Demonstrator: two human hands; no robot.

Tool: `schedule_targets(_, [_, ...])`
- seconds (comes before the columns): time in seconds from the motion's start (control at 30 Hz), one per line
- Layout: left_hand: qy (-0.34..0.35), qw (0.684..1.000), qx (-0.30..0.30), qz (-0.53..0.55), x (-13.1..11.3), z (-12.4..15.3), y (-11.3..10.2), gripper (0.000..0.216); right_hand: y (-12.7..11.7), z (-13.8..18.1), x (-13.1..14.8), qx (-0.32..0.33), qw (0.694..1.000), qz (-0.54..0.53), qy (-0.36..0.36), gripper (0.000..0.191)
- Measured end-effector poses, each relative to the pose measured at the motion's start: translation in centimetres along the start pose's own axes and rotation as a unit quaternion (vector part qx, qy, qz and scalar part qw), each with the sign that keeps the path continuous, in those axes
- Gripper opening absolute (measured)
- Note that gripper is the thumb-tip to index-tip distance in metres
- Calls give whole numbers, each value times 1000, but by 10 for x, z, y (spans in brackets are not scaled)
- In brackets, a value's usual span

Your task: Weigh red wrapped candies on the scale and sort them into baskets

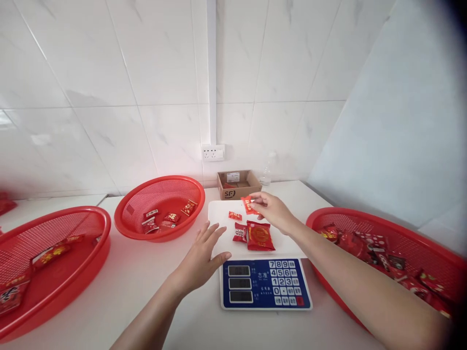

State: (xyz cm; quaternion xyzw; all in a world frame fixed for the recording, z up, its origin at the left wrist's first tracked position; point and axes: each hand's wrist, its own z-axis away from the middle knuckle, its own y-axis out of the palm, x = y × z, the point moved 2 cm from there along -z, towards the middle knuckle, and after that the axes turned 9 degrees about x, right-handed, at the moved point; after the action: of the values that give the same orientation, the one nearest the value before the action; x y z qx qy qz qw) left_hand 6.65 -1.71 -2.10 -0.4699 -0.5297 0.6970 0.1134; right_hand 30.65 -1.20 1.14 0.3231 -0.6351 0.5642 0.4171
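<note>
My right hand (272, 210) pinches a small red snack packet (249, 205) above the far part of the white scale plate (219, 248). On the plate lie a larger square red packet (260, 236), a smaller red and white packet (240, 232) touching or close to its left side, and a small red wrapped piece (235, 215) behind them. My left hand (204, 257) is held at the plate's left edge, fingers spread, with nothing in it. In front of the plate is the scale's blue keypad panel (265, 283) with three dark displays.
A red basket (160, 182) with several packets stands back left, another red basket (83, 214) at far left. The right basket (328, 214) is fuller, below my right forearm. A cardboard box (239, 191) and a clear bottle (268, 170) stand by the tiled wall.
</note>
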Motion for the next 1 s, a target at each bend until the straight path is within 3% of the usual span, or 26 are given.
schedule_targets(0.13, [1, 1000, 9, -4, -1, -3, 4, 57, 32, -4, 4, 88, 996, 25, 8, 28])
schedule_targets(0.23, [-1, 1000, 11, -13, 0, -3, 6, 58, 40, -6, 0, 115, 992, 51, 2, 26])
schedule_targets(0.5, [-10, 997, 38, -71, 3, -18, 5, 60, -2, -9, -14, 34, 995, 82, 35, 30])
schedule_targets(0.7, [-23, 990, 84, -110, 1, -48, 5, 60, -14, 1, -23, 85, 995, 46, 23, 41])
schedule_targets(0.77, [-11, 991, 85, -101, 1, -48, 3, 56, -32, 8, -30, 65, 995, 74, 0, 41])
schedule_targets(0.87, [-10, 995, 69, -78, 2, -37, 0, 57, -82, 24, -53, -12, 987, 161, -3, 41])
schedule_targets(0.93, [-21, 995, 58, -73, 3, -28, -2, 56, -121, 41, -75, -65, 966, 246, 43, 41])
schedule_targets(1.0, [-27, 996, 45, -66, 4, -22, -3, 55, -155, 63, -99, -77, 935, 326, 117, 37])
